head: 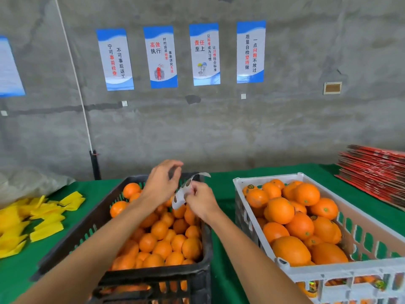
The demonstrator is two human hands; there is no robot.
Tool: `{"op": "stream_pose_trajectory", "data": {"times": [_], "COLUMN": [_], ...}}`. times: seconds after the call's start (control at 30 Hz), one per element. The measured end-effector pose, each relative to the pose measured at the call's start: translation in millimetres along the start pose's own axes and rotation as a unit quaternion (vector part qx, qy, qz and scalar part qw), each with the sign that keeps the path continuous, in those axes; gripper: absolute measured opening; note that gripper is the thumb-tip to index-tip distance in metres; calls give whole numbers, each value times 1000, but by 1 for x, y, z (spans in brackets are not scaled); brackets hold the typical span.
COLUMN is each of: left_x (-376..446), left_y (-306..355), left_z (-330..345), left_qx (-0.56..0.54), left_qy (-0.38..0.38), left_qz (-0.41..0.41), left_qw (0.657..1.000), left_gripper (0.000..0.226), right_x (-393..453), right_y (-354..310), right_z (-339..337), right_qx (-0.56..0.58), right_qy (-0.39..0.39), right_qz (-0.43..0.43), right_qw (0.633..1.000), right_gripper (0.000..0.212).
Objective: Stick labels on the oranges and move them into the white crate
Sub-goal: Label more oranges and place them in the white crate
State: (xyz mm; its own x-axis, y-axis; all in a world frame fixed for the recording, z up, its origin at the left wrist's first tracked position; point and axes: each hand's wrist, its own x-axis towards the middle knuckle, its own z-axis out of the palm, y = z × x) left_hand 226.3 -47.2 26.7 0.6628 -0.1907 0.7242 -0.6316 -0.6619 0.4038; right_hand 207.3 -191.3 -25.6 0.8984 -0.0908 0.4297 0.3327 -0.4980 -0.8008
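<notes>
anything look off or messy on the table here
Mostly tidy. The yellow papers at the table's left lie in a loose, overlapping scatter rather than a stack. Both crates sit upright; no oranges have spilled.

Both forearms run off the bottom edge, elbows not in view. Left hand [161, 183] and right hand [200, 199] hide the far oranges in the black crate [153, 275], plus part of its far rim. Label strip [183, 194] is motion-blurred; dark spots on it too small to read, and its lower end is tucked behind the right hand's fingers. White crate [328, 279] is cut at bottom & right edge, so its near right corner is out of frame. Stickers on its oranges [280, 210] are too small to make out. Red stack [372, 172] is cut by the right edge, yellow pieces [43, 218] by the left, as is the leftmost poster [8, 69].
</notes>
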Motion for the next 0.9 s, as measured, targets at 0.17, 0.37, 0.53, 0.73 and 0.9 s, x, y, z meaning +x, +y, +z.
{"op": "stream_pose_trajectory", "data": {"times": [0.17,0.37,0.53,0.73,0.9], "left_x": [-28,-29,-25,-35,-36], "left_y": [-67,-61,-68,-65,-46], "left_z": [-15,-13,-20,-16,-19], "left_qx": [-102,-334,-435,-151,-36], "left_qy": [-72,-229,-103,-66,-82], "left_qz": [-244,-355,-333,-165,100], "left_qw": [962,843,830,973,991], "left_gripper": [49,59,72,72,41], "right_x": [-5,-11,-10,-9,-10], "right_y": [-10,-12,-10,-4,-5], "right_z": [-3,-11,-9,-7,-7], "right_qx": [95,207,269,239,231], "right_qy": [-75,-101,-108,-68,-75], "right_qz": [10,-1,35,31,0], "right_qw": [993,973,956,968,970], "right_gripper": [16,38,35,26,23]}}
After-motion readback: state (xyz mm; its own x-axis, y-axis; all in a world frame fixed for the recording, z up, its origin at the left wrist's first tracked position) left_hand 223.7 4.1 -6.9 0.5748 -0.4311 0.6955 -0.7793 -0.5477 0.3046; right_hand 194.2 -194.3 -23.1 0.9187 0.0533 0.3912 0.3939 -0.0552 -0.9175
